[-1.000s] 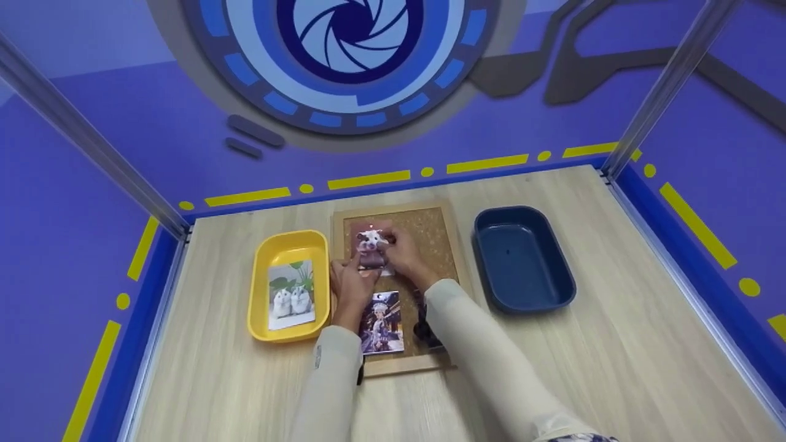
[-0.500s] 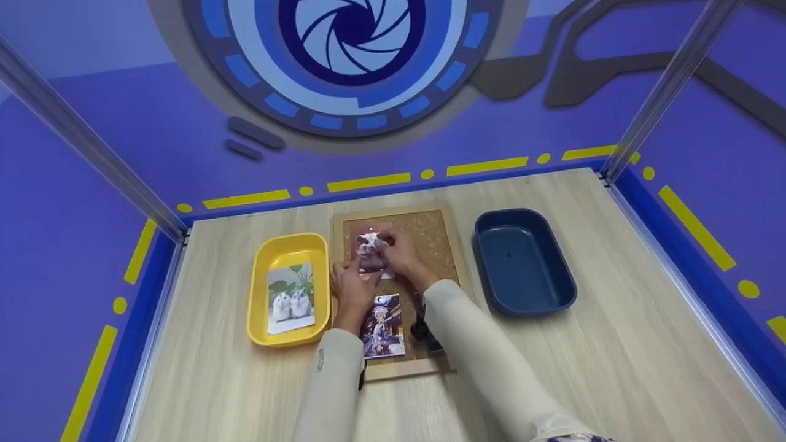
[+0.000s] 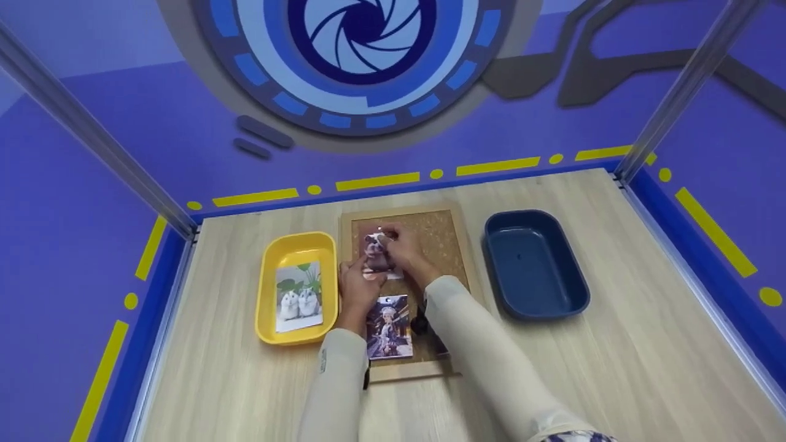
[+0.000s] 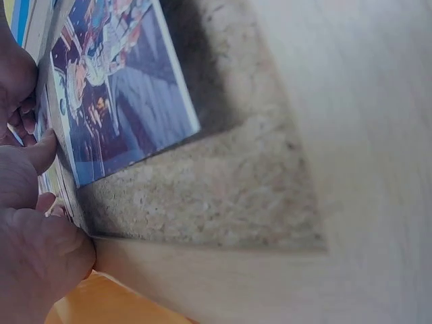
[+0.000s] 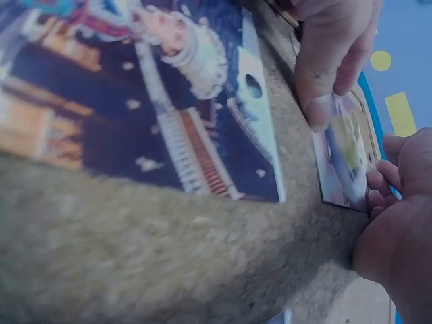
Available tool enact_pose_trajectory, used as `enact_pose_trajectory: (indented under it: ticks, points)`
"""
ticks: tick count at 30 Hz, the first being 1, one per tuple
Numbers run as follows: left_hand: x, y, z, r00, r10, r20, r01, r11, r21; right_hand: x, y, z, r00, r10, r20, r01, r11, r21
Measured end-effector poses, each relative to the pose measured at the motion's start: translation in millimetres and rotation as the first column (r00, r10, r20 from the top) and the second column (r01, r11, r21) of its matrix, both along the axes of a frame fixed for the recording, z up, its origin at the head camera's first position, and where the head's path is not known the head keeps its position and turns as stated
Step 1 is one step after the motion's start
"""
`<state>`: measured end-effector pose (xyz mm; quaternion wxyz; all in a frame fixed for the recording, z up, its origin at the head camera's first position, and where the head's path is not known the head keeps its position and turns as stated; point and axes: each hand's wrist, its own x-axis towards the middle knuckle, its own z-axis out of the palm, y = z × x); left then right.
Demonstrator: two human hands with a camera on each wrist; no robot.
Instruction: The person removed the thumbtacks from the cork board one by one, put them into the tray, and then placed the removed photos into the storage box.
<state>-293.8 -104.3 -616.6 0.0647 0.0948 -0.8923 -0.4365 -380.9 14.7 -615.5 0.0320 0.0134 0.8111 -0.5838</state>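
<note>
A photo card of a brown-and-white hamster (image 3: 376,261) lies over the upper left of a cork board (image 3: 435,236) in the head view. My left hand (image 3: 359,288) holds its lower left corner, thumb along the bottom edge. My right hand (image 3: 406,253) pinches its upper right part between thumb and index finger, hiding some of the picture. Below, a photo card with a costumed figure (image 3: 390,328) and a hole near its top lies on the cork. In the right wrist view, the left thumb (image 5: 320,112) rests on the hamster card (image 5: 345,165).
Left of the board, a yellow tray (image 3: 266,301) holds a photo card of two white hamsters (image 3: 299,301). A dark blue tray (image 3: 577,294) stands to the right. Another dark card on the board is mostly hidden by the right sleeve (image 3: 473,334). Blue-purple walls (image 3: 92,147) enclose the table.
Both hands stay at the hamster card. The right thumb and index finger have shifted slightly on its upper part. The head view has moved a little.
</note>
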Motion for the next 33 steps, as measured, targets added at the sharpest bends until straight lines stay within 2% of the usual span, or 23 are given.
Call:
enact_pose_trajectory:
  ticks: [3, 8, 15, 22, 33]
  points:
    - [-2.2, 5.3, 2.0, 1.0, -0.005, 0.007, 0.005, 1.0, 0.03, -4.4, 4.3, 1.9, 1.0, -0.013, 0.021, 0.012, 1.0, 0.025]
    - [-5.6, 12.2, 3.5, 1.0, -0.013, 0.019, 0.012, 0.998, 0.058, -9.5, 9.8, 4.5, 1.0, -0.017, 0.009, 0.016, 0.994, 0.104]
    - [-3.8, 13.3, 2.9, 1.0, -0.004, 0.003, 0.004, 1.0, 0.014, -10.7, 9.0, 4.2, 1.0, -0.012, -0.013, 0.015, 0.969, 0.245]
    - [-3.5, 7.8, 3.2, 1.0, 0.0, 0.013, 0.0, 1.0, 0.01, -12.0, 0.2, 3.2, 1.0, -0.011, -0.001, 0.011, 0.979, 0.204]
    - [-1.0, 0.6, -1.0, 0.999, 0.017, 0.032, -0.018, 1.0, 0.023, -11.4, -13.1, 3.5, 0.999, -0.027, -0.027, 0.034, 0.959, 0.283]
